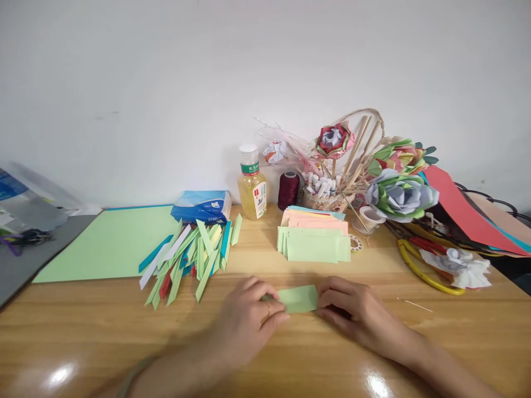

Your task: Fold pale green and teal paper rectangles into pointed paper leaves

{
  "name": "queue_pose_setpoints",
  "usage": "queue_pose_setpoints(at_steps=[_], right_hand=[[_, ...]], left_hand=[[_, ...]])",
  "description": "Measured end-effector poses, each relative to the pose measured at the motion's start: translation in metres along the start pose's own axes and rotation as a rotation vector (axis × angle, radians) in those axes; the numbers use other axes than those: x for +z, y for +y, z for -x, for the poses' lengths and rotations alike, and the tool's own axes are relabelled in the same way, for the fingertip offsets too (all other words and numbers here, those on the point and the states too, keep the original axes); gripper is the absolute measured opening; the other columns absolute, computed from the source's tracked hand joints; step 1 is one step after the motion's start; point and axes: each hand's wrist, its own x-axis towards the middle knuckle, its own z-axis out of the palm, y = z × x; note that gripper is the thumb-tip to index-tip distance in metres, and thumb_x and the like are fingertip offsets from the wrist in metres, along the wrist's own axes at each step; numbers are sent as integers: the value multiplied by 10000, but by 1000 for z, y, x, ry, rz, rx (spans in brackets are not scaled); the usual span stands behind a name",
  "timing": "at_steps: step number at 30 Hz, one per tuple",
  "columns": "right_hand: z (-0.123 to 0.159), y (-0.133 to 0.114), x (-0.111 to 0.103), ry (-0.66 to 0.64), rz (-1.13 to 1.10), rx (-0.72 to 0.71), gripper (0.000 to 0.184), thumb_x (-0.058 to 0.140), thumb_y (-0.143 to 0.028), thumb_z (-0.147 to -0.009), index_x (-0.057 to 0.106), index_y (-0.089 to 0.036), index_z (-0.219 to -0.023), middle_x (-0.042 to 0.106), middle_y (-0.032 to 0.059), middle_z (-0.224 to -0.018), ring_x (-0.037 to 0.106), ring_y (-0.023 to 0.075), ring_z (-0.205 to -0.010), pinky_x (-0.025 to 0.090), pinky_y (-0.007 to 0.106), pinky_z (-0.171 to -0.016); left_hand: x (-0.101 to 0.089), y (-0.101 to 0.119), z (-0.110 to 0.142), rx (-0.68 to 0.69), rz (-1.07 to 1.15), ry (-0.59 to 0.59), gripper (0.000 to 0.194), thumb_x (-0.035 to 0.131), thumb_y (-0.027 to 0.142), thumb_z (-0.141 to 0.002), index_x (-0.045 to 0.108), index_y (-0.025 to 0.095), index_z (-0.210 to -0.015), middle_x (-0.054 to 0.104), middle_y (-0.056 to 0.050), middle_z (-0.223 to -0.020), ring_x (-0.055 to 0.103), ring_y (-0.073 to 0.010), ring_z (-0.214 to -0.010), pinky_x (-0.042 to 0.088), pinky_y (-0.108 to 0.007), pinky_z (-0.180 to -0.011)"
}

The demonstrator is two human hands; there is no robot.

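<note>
A small green paper strip (pixel 299 299) lies on the wooden table between my two hands. At its left end, my left hand (pixel 256 312), with a ring on one finger, has its fingers closed on the paper. The strip's right end is pinched by my right hand (pixel 352 307), thumb low and fingers curled above. Just beyond stands a stack of paper rectangles (pixel 313 246), green in front with pink and blue behind. To the left is a heap of folded paper strips (pixel 194 254), mostly green with some blue, white, yellow and red.
A large green sheet (pixel 108 243) lies at the left. Along the wall stand a tissue pack (pixel 201 205), a drink bottle (pixel 252 185), a thread spool (pixel 288 189) and paper flowers (pixel 401 194). Yellow-handled scissors (pixel 427 276) and crumpled white paper (pixel 460 268) lie at the right.
</note>
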Motion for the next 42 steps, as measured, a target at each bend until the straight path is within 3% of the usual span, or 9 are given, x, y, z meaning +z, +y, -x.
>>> queue_pose_setpoints(at_steps=[10, 13, 16, 20, 24, 33, 39, 42], right_hand=[[1, -8, 10, 55, -128, 349, 151, 474, -256, -863, 529, -224, -726, 540, -35, -562, 485, 111, -479, 369, 219, -453], [2, -8, 15, 90, -140, 387, 88, 492, -283, -853, 561, -232, -832, 560, -34, -579, 506, 116, -474, 382, 223, -448], [3, -7, 18, 112, -135, 411, 145, 521, -292, -838, 554, -242, -970, 571, -39, -612, 529, 119, -480, 397, 224, -450], [4, -6, 22, 98, -117, 435, 94, 534, -291, -826, 519, -247, -908, 542, -58, -567, 516, 117, -453, 391, 220, -431], [3, -5, 23, 88, -90, 453, 36, 508, -268, -825, 475, -254, -827, 553, -60, -564, 528, 115, -443, 390, 216, -420], [6, -4, 29, 127, 20, 448, 126, 527, -259, -795, 408, -259, -754, 503, -91, -472, 499, 107, -368, 349, 205, -363], [7, -11, 32, 176, 89, 477, 103, 470, -260, -845, 404, -251, -767, 505, -88, -508, 511, 102, -405, 378, 200, -397], [8, -13, 30, 195, 131, 404, 135, 452, -262, -873, 391, -250, -754, 492, -88, -516, 499, 94, -404, 376, 191, -395]], left_hand=[[2, 0, 3, -173, 85, 35, 143, 625, 176, -810, 716, 218, -708, 649, 9, -681, 566, -149, -691, 465, -259, -597], [2, -1, 4, -182, 19, 34, 108, 646, 168, -767, 720, 212, -831, 668, 2, -710, 585, -175, -710, 488, -287, -614], [6, -4, 6, -252, -67, 31, 315, 660, 140, -697, 677, 207, -1004, 664, 6, -699, 604, -200, -685, 503, -320, -605], [11, -8, 10, -305, -58, 23, 383, 640, 112, -660, 624, 212, -1029, 636, 21, -685, 613, -203, -683, 508, -329, -617], [12, -8, 11, -340, 2, -8, 349, 604, 97, -682, 571, 207, -1012, 627, 16, -714, 616, -202, -720, 502, -330, -643], [15, -10, 12, -388, 4, -61, 139, 563, 131, -709, 509, 214, -806, 587, 20, -685, 577, -178, -654, 437, -279, -563], [12, 1, 4, -487, -74, -115, 168, 523, 72, -673, 509, 208, -771, 590, 17, -670, 570, -170, -674, 439, -283, -619], [10, 2, 4, -462, -77, -119, 143, 529, 88, -682, 505, 211, -750, 593, 18, -656, 574, -172, -668, 445, -279, -614]])
